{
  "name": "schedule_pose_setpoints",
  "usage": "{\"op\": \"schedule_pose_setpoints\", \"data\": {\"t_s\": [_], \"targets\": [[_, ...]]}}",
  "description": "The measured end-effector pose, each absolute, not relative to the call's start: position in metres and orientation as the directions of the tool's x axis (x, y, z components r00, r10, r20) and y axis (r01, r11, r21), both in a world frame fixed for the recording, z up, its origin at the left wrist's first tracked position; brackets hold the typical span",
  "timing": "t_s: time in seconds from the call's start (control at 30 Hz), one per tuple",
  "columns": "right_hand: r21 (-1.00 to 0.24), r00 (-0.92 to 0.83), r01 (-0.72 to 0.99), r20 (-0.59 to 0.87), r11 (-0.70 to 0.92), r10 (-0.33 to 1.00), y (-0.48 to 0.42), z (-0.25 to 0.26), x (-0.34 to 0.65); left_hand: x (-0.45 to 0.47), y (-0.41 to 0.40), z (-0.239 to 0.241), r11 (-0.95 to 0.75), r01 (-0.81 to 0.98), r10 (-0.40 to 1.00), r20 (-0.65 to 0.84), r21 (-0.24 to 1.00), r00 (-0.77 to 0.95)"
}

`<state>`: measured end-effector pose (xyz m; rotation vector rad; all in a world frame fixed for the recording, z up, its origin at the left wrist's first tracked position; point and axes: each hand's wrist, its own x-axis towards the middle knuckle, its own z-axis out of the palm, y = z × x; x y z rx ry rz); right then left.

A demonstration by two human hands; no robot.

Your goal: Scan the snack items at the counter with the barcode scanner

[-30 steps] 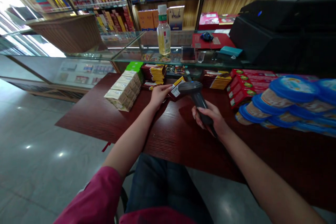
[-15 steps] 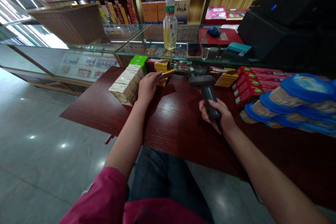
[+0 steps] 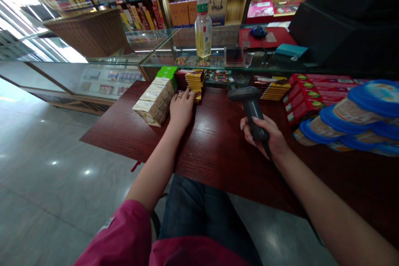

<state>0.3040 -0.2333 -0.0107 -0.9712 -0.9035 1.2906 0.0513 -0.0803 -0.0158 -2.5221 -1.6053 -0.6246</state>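
My right hand (image 3: 264,133) is wrapped around the handle of a dark grey barcode scanner (image 3: 252,110), whose head points away to the left above the tabletop. Its cord runs down along my forearm. At the far side of the table, my left hand (image 3: 182,106) lies with fingers stretched out over a red-and-yellow snack packet (image 3: 197,97), partly hidden by them. Just behind it rises a stack of similar packets (image 3: 193,78). Cream-coloured small boxes (image 3: 152,102) stand in a row left of this hand, with a bright green box (image 3: 167,71) behind them.
On the right are another packet stack (image 3: 271,87), red boxes (image 3: 301,99) and blue-lidded tubs (image 3: 336,120). A glass counter (image 3: 174,56) borders the dark wooden table (image 3: 212,141), carrying a drink bottle (image 3: 203,29), a mouse (image 3: 258,32) and a wicker basket (image 3: 87,31).
My left hand has lowered a yellow-edged packet towards the table beside the stack, and its fingers have straightened. My right hand still holds the scanner. The view has shifted slightly.
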Motion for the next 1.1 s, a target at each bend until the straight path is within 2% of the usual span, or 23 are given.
{"op": "schedule_pose_setpoints", "data": {"t_s": [0.13,0.33,0.43,0.5,0.63,0.73,0.87,1.1], "targets": [[-0.933,0.116,-0.356,0.004,0.045,0.993,-0.232,-0.011,0.306,0.058,-0.085,-0.018,-0.423,0.902,0.869,0.321,0.091,0.375],[-0.916,0.192,-0.385,0.039,0.111,0.981,-0.227,-0.015,0.312,0.049,-0.073,-0.022,-0.443,0.888,0.872,0.288,0.121,0.396],[-0.912,0.246,-0.379,0.064,0.157,0.967,-0.224,-0.017,0.313,0.057,-0.075,-0.020,-0.420,0.899,0.868,0.343,0.121,0.359],[-0.904,0.295,-0.375,0.092,0.204,0.951,-0.223,-0.016,0.312,0.074,-0.079,-0.018,-0.483,0.865,0.820,0.416,0.132,0.394],[-0.895,0.399,-0.318,0.172,0.312,0.901,-0.221,-0.013,0.313,0.142,-0.083,-0.019,-0.768,0.624,0.618,0.426,0.144,0.661],[-0.902,0.450,-0.259,0.202,0.344,0.870,-0.220,-0.015,0.316,0.203,-0.073,-0.026,-0.839,0.508,0.537,0.435,0.193,0.722],[-0.895,0.496,-0.253,0.206,0.367,0.844,-0.216,-0.021,0.322,0.256,-0.055,-0.033,-0.828,0.475,0.559,0.497,0.296,0.664],[-0.883,0.482,-0.262,0.230,0.390,0.845,-0.218,-0.015,0.325,0.226,-0.059,-0.034,-0.777,0.380,0.629,0.592,0.502,0.504]]}}
